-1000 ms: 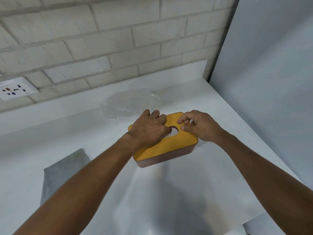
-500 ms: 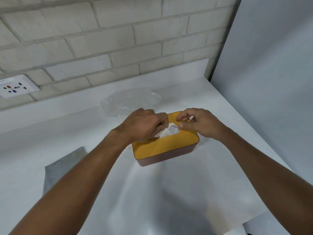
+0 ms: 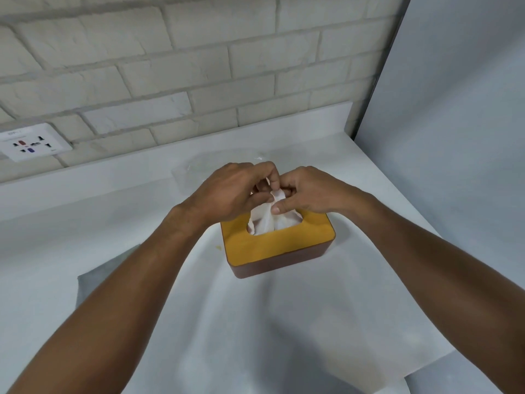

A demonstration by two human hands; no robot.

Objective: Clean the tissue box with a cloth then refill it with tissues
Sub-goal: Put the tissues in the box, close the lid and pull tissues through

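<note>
I pinch the tissue (image 3: pixel 267 220) with both hands just above the tissue box (image 3: pixel 281 264). My left hand (image 3: pixel 230 191) is curled over from the left, fingertips closed on the top of the sheet. My right hand (image 3: pixel 309 191) comes in from the right with thumb and forefinger pressed together on the same bunched fold, a little lower. The two hands touch each other over the box. The tissue rises in a crumpled white peak out of the opening (image 3: pixel 292 221) in the yellow lid (image 3: pixel 284 241), so the thing I hold sits directly under my grip and its lower part is inside the box.

The box stands flat on the white counter (image 3: pixel 298 322), its reddish-brown side facing me and one corner turned toward me. It sits right of the middle of the counter. To its right a strip of white surface runs up to the grey panel (image 3: pixel 460 123), which closes off that side. Toward me the counter stretches between my forearms to its near right corner. Behind my hands a clear plastic wrapper (image 3: pixel 187 174) lies flat near the low white upstand (image 3: pixel 113 172), partly hidden by my left hand. Above the upstand is the pale brick wall (image 3: pixel 199 66) with a socket (image 3: pixel 32 142) at the far left. The grey cloth (image 3: pixel 98 275) lies flat on the near left of the counter, well apart from the box, with my left forearm crossing over it.
</note>
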